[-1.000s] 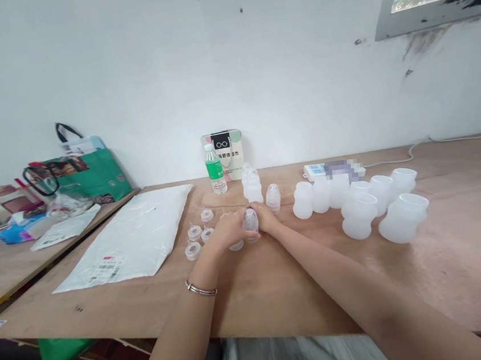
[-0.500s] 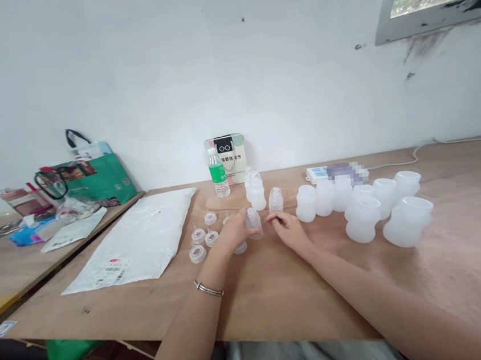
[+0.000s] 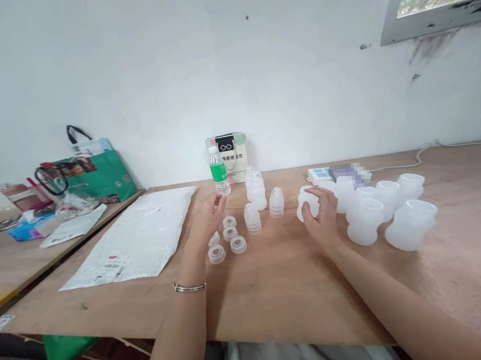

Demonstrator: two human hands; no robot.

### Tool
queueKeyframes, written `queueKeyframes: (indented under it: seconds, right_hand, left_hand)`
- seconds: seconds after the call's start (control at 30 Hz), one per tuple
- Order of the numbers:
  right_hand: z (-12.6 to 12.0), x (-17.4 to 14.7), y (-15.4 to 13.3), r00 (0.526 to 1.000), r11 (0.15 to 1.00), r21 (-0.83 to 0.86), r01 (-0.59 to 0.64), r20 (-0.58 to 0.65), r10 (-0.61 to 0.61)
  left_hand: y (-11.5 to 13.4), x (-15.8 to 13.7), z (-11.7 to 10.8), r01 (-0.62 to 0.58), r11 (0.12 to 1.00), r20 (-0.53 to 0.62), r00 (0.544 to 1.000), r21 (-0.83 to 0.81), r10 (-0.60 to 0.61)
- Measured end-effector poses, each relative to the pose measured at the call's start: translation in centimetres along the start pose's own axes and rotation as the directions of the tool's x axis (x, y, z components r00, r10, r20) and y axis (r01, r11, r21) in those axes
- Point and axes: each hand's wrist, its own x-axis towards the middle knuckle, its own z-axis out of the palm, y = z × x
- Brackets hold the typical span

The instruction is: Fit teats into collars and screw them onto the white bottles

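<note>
My right hand (image 3: 322, 212) is closed around a frosted baby bottle (image 3: 306, 206), which stands open-topped at the left end of a group of similar bottles (image 3: 362, 230). Over the left edge of some clear bottle collars (image 3: 238, 245), my left hand (image 3: 209, 216) has its fingers curled together; whatever they hold is hidden. Between my hands stand two clear domed caps on collars, one nearer me (image 3: 253, 220) and one a little farther right (image 3: 276, 203). Behind them is a frosted bottle with a clear domed top (image 3: 257, 192), and another is partly hidden behind it.
A flat white plastic mailer (image 3: 135, 237) covers the table's left part. By the wall are a water bottle (image 3: 218, 173), a paper bag (image 3: 238, 154) and a white box (image 3: 318, 175). A green bag (image 3: 106, 177) sits on the adjoining table. A white cable (image 3: 418, 153) runs along the back right.
My left hand has left the nearer domed cap and moved left over the collars. My right hand has moved right from beside the other cap and taken hold of a frosted bottle.
</note>
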Motion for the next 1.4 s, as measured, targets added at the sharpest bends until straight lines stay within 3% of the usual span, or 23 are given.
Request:
queueKeyframes:
  seconds: [0.2, 0.5, 0.7, 0.8, 0.9, 0.97, 1.1, 1.2, 1.4]
  right_hand:
    - [0.8, -0.1, 1.0, 0.999, 0.994, -0.103, -0.045, 0.006, 0.046]
    - [1.9, -0.7, 2.7, 0.974, 0.978, -0.007, -0.208, 0.093, 0.207]
    - [2.1, -0.8, 2.1, 0.957, 0.952, 0.139, -0.274, 0.142, 0.254]
    - [2.4, -1.4, 1.0, 0.952, 0.932, 0.221, -0.287, 0.178, 0.251]
    - [2.7, -2.4, -0.2, 0.930, 0.916, 0.291, -0.276, 0.323, 0.177]
    - [2.9, -2.9, -1.0, 0.905, 0.901, 0.341, -0.269, 0.409, 0.115]
    - [2.8, -3.4, -2.2, 0.835, 0.866, 0.408, -0.288, 0.550, 0.019]
    - [2.6, -3.3, -2.9, 0.756, 0.843, 0.423, -0.332, 0.654, -0.031]
    - [2.5, -3.2, -3.3, 0.718, 0.811, 0.441, -0.386, 0.696, -0.037]
  left_hand:
    - [-2.2, 0.0, 1.0, -0.020, 0.998, 0.276, 0.961, 0.067, 0.001]
    - [-2.1, -0.5, 2.7, -0.058, 0.981, 0.420, 0.907, 0.186, -0.026]
    - [-1.5, -0.7, 1.0, -0.054, 0.982, 0.335, 0.942, 0.182, -0.011]
    - [-0.6, -0.7, -0.4, -0.055, 0.997, 0.090, 0.995, 0.050, 0.051]
    - [1.0, -0.8, -0.9, -0.118, 0.969, -0.164, 0.983, -0.217, 0.083]
    - [2.2, -1.2, -0.6, -0.155, 0.915, -0.148, 0.983, -0.372, 0.106]
    - [4.2, -2.1, 0.7, -0.190, 0.828, 0.021, 0.972, -0.528, 0.236]
    - [4.9, -2.4, 1.7, -0.203, 0.829, 0.133, 0.940, -0.521, 0.314]
    - [4.9, -2.1, 3.0, -0.223, 0.865, 0.083, 0.954, -0.450, 0.289]
